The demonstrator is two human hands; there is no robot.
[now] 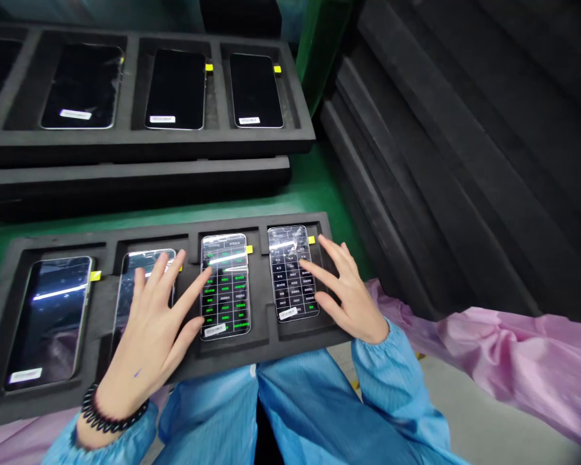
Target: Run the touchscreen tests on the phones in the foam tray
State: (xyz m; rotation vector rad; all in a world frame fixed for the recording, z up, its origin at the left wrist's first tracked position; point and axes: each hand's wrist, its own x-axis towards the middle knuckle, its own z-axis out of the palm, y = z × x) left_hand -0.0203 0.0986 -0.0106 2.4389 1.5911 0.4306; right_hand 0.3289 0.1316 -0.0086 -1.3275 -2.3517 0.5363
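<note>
In front of me a black foam tray (266, 342) holds several smartphones in its cutouts. My right hand (351, 290) has its fingers spread over the rightmost phone (290, 303), whose lit screen shows a grid of mostly white text; the index fingertip is at the screen. My left hand (150, 329), fingers apart, covers much of a dark-screened phone (130, 271). Its index fingertip reaches the left edge of a lit phone (226, 297) showing a grid with green text. At the far left lies another dark phone (51, 323). Neither hand grips anything.
Behind, a second black foam tray (174, 135) holds several dark phones with white labels and yellow tabs, above another tray (135, 174). The table (314, 187) is green. Stacked black foam (440, 148) rises at the right. Pink sleeves or clothing (503, 361) show at both sides.
</note>
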